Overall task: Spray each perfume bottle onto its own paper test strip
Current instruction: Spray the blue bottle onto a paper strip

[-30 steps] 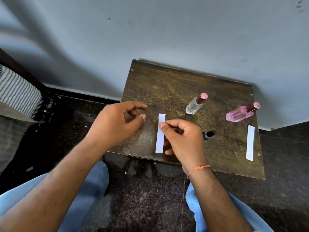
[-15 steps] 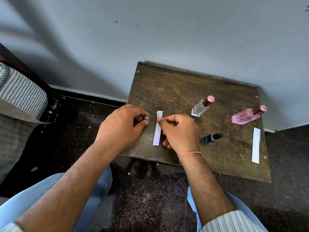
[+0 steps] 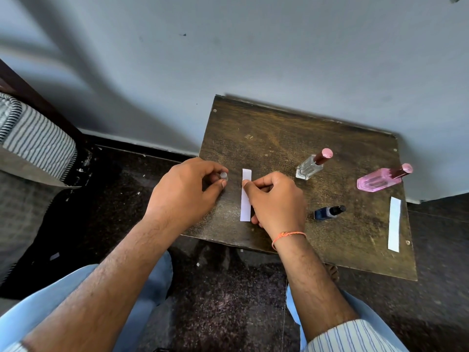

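Observation:
On the small dark wooden table (image 3: 279,128), a white paper strip (image 3: 245,209) lies near the front left. My right hand (image 3: 276,199) is curled over its right edge, with the thumb tip pressed on the strip. My left hand (image 3: 185,191) is just left of the strip and pinches a small grey round cap-like piece (image 3: 223,176) between thumb and forefinger. A clear bottle with a pink cap (image 3: 311,165) stands behind my right hand. A pink bottle (image 3: 379,180) stands at the far right. A small dark blue bottle (image 3: 327,212) sits right of my right hand. A second white strip (image 3: 394,223) lies near the right edge.
The table stands against a pale blue wall (image 3: 253,47). A striped cushion (image 3: 35,141) is at the far left over a dark speckled floor (image 3: 228,288). My knees in light blue trousers (image 3: 63,295) are below the table's front edge.
My left hand closed its thumb and forefinger on the small grey piece and came nearer the strip. My right hand stayed on the strip. The bottles did not move.

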A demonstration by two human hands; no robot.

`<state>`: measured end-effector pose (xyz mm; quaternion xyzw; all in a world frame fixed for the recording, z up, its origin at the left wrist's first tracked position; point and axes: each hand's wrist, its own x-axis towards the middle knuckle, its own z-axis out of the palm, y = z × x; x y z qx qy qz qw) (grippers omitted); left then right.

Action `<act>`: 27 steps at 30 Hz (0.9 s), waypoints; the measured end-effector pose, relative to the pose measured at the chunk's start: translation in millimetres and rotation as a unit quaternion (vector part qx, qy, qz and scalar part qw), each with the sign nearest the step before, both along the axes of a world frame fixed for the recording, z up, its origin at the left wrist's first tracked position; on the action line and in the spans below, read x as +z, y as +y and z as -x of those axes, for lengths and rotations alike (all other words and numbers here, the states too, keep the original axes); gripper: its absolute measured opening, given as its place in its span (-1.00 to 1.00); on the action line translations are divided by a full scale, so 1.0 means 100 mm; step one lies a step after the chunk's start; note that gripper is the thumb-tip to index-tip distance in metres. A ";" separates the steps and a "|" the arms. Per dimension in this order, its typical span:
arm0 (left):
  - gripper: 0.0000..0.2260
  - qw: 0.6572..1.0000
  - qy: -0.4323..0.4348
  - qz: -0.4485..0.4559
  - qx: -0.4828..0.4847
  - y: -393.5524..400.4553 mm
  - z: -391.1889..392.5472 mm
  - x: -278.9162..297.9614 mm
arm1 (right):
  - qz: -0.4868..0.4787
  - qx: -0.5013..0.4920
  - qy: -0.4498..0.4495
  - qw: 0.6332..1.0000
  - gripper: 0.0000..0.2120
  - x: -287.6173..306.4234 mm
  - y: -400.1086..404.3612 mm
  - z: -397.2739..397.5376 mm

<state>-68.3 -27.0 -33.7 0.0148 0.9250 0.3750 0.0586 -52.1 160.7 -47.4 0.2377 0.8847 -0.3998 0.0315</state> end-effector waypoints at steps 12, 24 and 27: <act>-0.83 1.000 -0.002 -0.004 -0.010 0.07 0.01 0.00 | 0.073 0.017 0.013 0.997 -0.75 0.02 0.08 -0.09; -0.87 1.000 0.010 -0.026 -0.011 0.14 0.03 -0.06 | 0.098 0.106 0.030 0.989 -0.74 0.14 0.17 -0.20; -0.90 0.999 0.011 -0.043 -0.010 0.16 0.03 -0.06 | 0.116 0.181 0.027 0.976 -0.68 0.19 0.24 -0.29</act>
